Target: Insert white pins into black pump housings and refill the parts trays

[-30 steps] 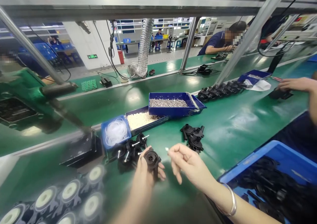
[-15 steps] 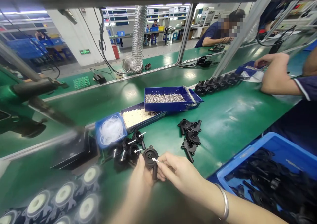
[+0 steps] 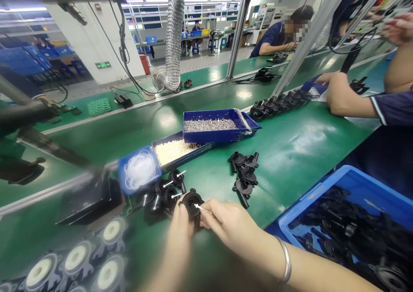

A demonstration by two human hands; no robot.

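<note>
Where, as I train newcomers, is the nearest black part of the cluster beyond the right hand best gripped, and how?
Probably pinch the spout, coming from the near side: it juts free toward the viewer, while the round body crowds the other parts.

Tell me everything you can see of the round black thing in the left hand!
The round black part looks like plastic, with a rim, a dark hollow in its middle and a small ear at the top. The left hand grips it above the green table, thumb against its side, its face tilted toward us. The right hand holds a white pin with its tip at the hollow; whether they touch is unclear. Its underside is hidden.
</note>
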